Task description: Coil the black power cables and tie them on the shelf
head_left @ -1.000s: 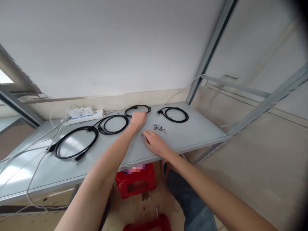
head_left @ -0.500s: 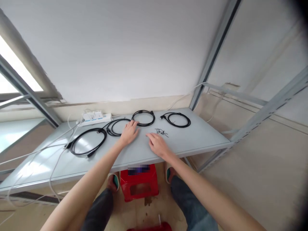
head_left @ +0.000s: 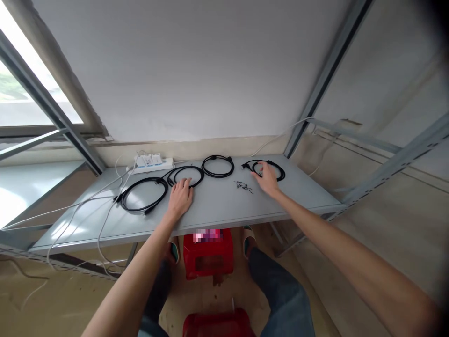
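Note:
Several coils of black cable lie in a row on a grey metal shelf [head_left: 210, 210]. My left hand [head_left: 180, 197] rests palm down with its fingers stretched over the front of the second cable coil [head_left: 202, 175]. My right hand [head_left: 268, 180] reaches over the rightmost cable coil [head_left: 282, 172], thumb and fingers apart; whether it touches the cable I cannot tell. Between the hands lies a small tangle of thin black ties [head_left: 243, 186]. Another cable coil [head_left: 217, 176] sits behind it, and the leftmost cable coil [head_left: 166, 189] is left of my left hand.
A white power strip [head_left: 154, 164] with plugged adapters stands against the back wall. White cords [head_left: 75, 210] hang over the shelf's left front. Metal uprights [head_left: 312, 103] flank the shelf. Below are a red stool [head_left: 208, 255] and another red seat [head_left: 217, 324].
My right hand has moved right, from beside the ties to the rightmost coil. My left hand has drawn back a little to the left, onto the second coil. The view has shifted slightly.

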A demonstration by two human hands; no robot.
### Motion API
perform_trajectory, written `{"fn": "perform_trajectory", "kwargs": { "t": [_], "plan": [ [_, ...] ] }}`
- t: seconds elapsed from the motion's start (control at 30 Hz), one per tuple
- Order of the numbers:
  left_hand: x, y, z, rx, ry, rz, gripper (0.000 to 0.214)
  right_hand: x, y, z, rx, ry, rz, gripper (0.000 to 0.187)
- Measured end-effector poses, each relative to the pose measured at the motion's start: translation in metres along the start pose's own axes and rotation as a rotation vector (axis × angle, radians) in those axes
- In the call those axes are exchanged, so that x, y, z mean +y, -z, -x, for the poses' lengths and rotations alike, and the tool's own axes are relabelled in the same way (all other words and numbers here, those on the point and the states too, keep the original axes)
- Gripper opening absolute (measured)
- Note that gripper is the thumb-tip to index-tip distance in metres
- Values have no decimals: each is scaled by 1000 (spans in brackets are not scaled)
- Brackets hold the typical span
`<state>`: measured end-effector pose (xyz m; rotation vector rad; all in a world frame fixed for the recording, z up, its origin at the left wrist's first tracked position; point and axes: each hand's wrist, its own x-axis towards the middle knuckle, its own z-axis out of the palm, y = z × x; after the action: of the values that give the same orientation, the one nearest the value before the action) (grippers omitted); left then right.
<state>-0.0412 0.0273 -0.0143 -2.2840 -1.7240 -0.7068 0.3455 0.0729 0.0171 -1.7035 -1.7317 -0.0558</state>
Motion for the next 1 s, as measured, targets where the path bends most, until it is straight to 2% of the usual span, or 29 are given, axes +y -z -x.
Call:
{"fn": "perform_trajectory", "kwargs": {
  "t": [0.07, 0.13, 0.2, 0.27, 0.4, 0.47, 0.53, 0.77, 0.9, 1.0],
  "plan": [
    [-2, -2, 0, -12, 20, 4, 46, 26, 6, -8, -214, -68, 216, 55],
    [-3, -3, 0, -24, 37, 7, 46, 46, 10, -6, -328, 11, 369, 50],
    [-4, -4, 0, -31, 45, 5, 46, 58, 14, 0, -354, 122, 459, 40],
    [-3, -4, 0, -33, 44, 0, 46, 64, 19, 6, -361, 175, 517, 34],
    [-1, -2, 0, -42, 53, -8, 46, 62, 29, 8, -406, 308, 607, 32],
    [0, -1, 0, -51, 56, -7, 45, 58, 33, 7, -381, 367, 652, 34],
    [0, 0, 0, -58, 59, -8, 44, 54, 37, 4, -323, 356, 685, 36],
    [0, -1, 0, -63, 57, -3, 45, 32, 56, -21, -211, 125, 668, 38],
    [0, -1, -1, -63, 55, -2, 45, -1, 68, -46, 18, 65, 585, 40],
    [0, -1, -1, -59, 49, 0, 45, -36, 66, -59, 127, 188, 450, 41]
  ]
}}
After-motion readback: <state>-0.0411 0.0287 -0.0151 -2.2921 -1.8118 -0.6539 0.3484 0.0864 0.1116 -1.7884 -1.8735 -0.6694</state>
